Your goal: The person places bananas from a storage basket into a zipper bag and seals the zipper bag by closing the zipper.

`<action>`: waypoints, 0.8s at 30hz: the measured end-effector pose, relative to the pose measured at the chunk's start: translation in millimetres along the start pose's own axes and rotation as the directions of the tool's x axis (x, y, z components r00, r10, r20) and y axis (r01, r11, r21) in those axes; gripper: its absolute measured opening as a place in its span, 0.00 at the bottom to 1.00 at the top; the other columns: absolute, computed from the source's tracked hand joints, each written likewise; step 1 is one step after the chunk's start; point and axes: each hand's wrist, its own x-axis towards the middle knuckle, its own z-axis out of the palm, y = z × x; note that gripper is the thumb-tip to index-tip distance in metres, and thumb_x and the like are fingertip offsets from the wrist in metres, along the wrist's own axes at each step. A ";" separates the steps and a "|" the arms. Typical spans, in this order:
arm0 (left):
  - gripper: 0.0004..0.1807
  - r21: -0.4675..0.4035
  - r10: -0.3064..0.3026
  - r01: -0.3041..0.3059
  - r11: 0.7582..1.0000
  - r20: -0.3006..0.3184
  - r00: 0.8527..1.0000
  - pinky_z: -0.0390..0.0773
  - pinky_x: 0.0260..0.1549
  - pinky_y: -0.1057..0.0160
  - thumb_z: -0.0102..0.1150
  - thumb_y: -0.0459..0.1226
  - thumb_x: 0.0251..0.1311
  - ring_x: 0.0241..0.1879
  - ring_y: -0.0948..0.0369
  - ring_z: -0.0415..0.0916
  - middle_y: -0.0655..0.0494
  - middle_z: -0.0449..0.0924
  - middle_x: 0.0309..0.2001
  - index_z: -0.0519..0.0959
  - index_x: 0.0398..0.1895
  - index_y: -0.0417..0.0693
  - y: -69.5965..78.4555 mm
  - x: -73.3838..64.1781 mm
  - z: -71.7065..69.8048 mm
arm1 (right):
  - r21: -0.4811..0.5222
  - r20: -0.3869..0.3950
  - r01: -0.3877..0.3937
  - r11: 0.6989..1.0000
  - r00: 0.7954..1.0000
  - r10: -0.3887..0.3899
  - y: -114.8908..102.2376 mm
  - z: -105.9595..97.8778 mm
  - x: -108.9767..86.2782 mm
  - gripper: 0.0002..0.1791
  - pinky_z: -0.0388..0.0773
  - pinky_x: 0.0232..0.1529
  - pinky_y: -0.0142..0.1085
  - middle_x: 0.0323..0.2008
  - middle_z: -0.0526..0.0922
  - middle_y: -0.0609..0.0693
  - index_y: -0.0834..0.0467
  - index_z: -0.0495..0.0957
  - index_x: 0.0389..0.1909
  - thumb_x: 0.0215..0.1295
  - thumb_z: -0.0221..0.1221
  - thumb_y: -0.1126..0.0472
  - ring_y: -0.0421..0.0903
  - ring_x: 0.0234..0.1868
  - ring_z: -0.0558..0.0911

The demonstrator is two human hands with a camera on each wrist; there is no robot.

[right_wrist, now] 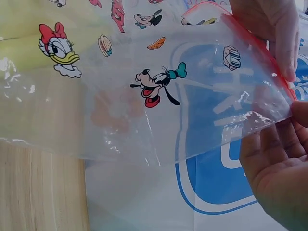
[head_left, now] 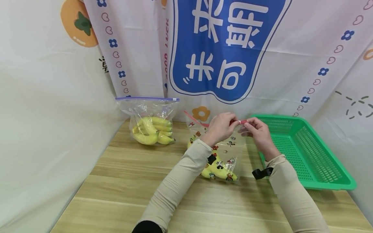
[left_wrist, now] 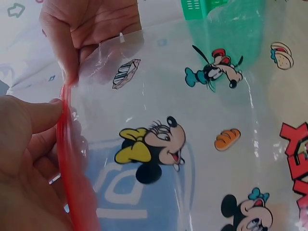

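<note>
A clear zip bag (head_left: 233, 147) printed with cartoon characters stands upright, with yellow bananas (head_left: 217, 168) low inside it. Along its top edge runs a red zip strip (left_wrist: 67, 163). My left hand (head_left: 222, 127) pinches this strip between thumb and fingers. Close to its right, my right hand (head_left: 260, 133) pinches the strip's right end at the bag's corner. The left wrist view shows the left thumb (left_wrist: 41, 115) against the red strip just below the other hand's fingertips. In the right wrist view the right hand (right_wrist: 284, 173) grips the corner from below.
A second clear zip bag (head_left: 151, 111) with a purple strip holds several bananas (head_left: 152, 129) at the back left. A green plastic basket (head_left: 329, 152) stands on the right. Everything rests on a wooden table (head_left: 122, 194), with a printed cloth (head_left: 140, 64) hanging behind.
</note>
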 end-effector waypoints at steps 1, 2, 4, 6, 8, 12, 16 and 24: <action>0.09 0.003 -0.004 0.004 1.000 -0.007 1.000 0.69 0.25 0.72 0.53 0.45 0.67 0.25 0.70 0.69 0.66 0.73 0.28 0.80 0.34 0.54 -0.9 -0.5 -0.3 | 0.008 -0.010 0.002 1.000 1.000 -0.002 -0.3 -0.4 -0.2 0.06 0.82 0.35 0.33 0.34 0.81 0.50 0.59 0.73 0.38 0.70 0.53 0.60 0.41 0.34 0.83; 0.08 0.002 -0.009 0.009 1.000 -0.014 1.000 0.69 0.25 0.71 0.53 0.45 0.67 0.25 0.70 0.69 0.66 0.73 0.28 0.80 0.34 0.55 -1.9 -1.0 -0.7 | 0.018 -0.019 0.004 1.000 1.000 -0.004 -0.6 -1.0 -0.4 0.06 0.82 0.35 0.33 0.33 0.81 0.49 0.60 0.72 0.38 0.70 0.53 0.60 0.41 0.34 0.83; 0.08 -0.003 -0.016 0.016 1.000 -0.026 1.000 0.69 0.25 0.72 0.54 0.45 0.67 0.24 0.71 0.69 0.67 0.73 0.29 0.80 0.34 0.55 -4.8 -2.2 -1.1 | 0.030 -0.028 0.009 1.000 1.000 -0.008 -1.6 -1.8 -1.1 0.07 0.82 0.35 0.33 0.32 0.81 0.49 0.61 0.72 0.39 0.70 0.53 0.60 0.42 0.33 0.83; 0.08 -0.024 -0.025 0.025 0.999 -0.031 0.999 0.69 0.24 0.72 0.54 0.45 0.66 0.23 0.71 0.69 0.67 0.73 0.28 0.80 0.33 0.54 -8.2 -3.3 -1.2 | 0.028 -0.032 0.010 1.000 0.999 -0.009 -2.4 -2.2 -1.5 0.07 0.82 0.35 0.33 0.31 0.81 0.47 0.62 0.72 0.39 0.70 0.53 0.60 0.41 0.33 0.83; 0.08 -0.036 -0.028 0.027 0.999 -0.030 0.999 0.68 0.23 0.73 0.54 0.45 0.66 0.23 0.71 0.69 0.67 0.73 0.28 0.80 0.33 0.54 -10.7 -4.1 -1.5 | 0.033 -0.028 0.006 0.999 1.000 -0.005 -3.3 -1.9 -1.8 0.08 0.82 0.35 0.32 0.31 0.81 0.47 0.63 0.71 0.40 0.70 0.53 0.61 0.41 0.33 0.83; 0.09 -0.045 -0.033 0.032 0.998 -0.023 0.999 0.67 0.23 0.72 0.53 0.45 0.66 0.23 0.70 0.68 0.66 0.72 0.26 0.80 0.31 0.54 -11.2 -4.6 -2.2 | 0.023 -0.024 0.005 1.000 1.000 -0.004 -3.3 -1.3 -1.5 0.09 0.82 0.34 0.32 0.32 0.80 0.49 0.63 0.71 0.40 0.69 0.53 0.60 0.41 0.33 0.83; 0.11 -0.032 -0.023 0.023 0.999 -0.023 0.999 0.66 0.24 0.71 0.54 0.47 0.66 0.22 0.69 0.68 0.67 0.72 0.25 0.80 0.30 0.55 -10.2 -4.7 -1.9 | 0.005 -0.024 0.005 1.000 1.000 -0.005 -3.7 -0.8 -1.6 0.09 0.82 0.34 0.32 0.33 0.80 0.53 0.63 0.71 0.41 0.70 0.53 0.59 0.41 0.32 0.83; 0.10 -0.006 -0.027 0.027 1.000 -0.028 0.999 0.68 0.37 0.65 0.55 0.47 0.65 0.26 0.70 0.69 0.69 0.75 0.27 0.83 0.33 0.57 -12.2 -5.9 -3.1 | -0.002 -0.046 -0.007 1.000 0.999 0.007 -3.7 -3.6 -2.3 0.08 0.82 0.36 0.34 0.32 0.79 0.48 0.61 0.71 0.40 0.69 0.53 0.59 0.40 0.33 0.83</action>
